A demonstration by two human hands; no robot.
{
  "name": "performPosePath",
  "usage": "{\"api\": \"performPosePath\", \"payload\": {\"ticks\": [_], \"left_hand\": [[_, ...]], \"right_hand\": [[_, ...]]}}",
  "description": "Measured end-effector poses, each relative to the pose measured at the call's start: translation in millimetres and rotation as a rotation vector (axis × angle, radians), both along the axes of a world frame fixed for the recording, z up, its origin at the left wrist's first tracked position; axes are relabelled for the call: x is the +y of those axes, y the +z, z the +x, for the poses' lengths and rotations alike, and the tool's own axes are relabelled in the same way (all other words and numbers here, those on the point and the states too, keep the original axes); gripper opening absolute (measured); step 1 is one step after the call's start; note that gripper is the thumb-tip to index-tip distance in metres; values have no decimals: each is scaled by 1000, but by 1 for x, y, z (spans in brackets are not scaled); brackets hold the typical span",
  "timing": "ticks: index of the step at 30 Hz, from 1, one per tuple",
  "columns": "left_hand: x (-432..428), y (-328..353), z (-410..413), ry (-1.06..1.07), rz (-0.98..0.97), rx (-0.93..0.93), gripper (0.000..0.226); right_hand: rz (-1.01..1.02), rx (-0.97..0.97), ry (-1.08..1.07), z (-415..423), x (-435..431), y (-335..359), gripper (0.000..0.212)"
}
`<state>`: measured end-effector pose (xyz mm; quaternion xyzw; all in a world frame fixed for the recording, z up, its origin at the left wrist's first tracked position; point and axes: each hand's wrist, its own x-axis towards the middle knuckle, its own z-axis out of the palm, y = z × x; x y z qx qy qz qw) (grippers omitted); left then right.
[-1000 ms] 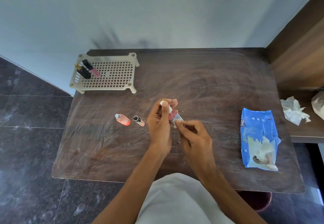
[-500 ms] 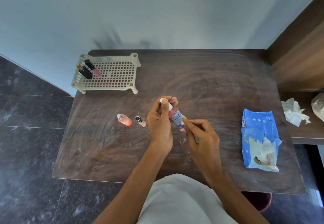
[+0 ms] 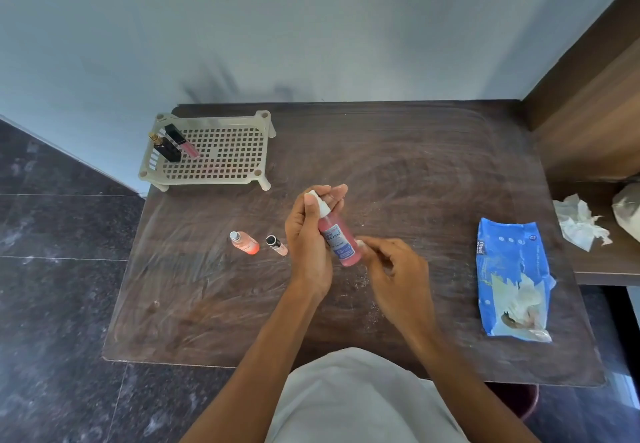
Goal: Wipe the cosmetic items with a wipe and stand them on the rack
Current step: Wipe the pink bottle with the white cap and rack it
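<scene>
My left hand [image 3: 306, 245] grips a pink spray bottle [image 3: 337, 238] with a white cap, tilted above the middle of the table. My right hand [image 3: 398, 269] sits at the bottle's lower end, its fingers curled and pinching a small white wipe [image 3: 360, 243] that is mostly hidden. The cream plastic rack [image 3: 207, 179] stands at the back left; a black bottle with a gold cap [image 3: 166, 146] and a pink lip gloss [image 3: 181, 139] stand on its left side. An orange bottle [image 3: 245, 242] and a small black-capped tube [image 3: 277, 244] lie left of my hands.
A blue pack of wipes [image 3: 509, 269], torn open, lies at the table's right side. On a lower shelf to the right sit crumpled used tissue [image 3: 581, 222] and a white bag [image 3: 627, 207]. The dark wooden table [image 3: 415, 172] meets the wall at the back.
My right hand with the wipe has slid down the pink bottle from its neck to its lower end, uncovering the label. My left hand keeps its hold.
</scene>
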<state>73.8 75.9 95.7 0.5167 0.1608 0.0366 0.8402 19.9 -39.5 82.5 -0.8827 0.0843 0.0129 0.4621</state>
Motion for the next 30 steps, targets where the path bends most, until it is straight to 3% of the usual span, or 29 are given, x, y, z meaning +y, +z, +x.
{"api": "performPosePath", "payload": {"ticks": [3, 10, 15, 19, 23, 30], "left_hand": [[0, -3, -2, -26, 35, 3, 31], [4, -5, 2, -17, 0, 10, 35], [-5, 2, -1, -15, 126, 75, 40], [-13, 2, -8, 3, 262, 131, 26], [-15, 5, -12, 51, 198, 182, 25], [-15, -2, -25, -69, 46, 156, 33]], "right_hand": [[46, 68, -32, -7, 1, -4, 23], [481, 218, -111, 2, 15, 11, 17], [329, 131, -114, -4, 14, 13, 25], [220, 11, -116, -7, 16, 13, 25], [126, -72, -111, -13, 16, 9, 25], [279, -108, -195, 17, 25, 32, 11]]}}
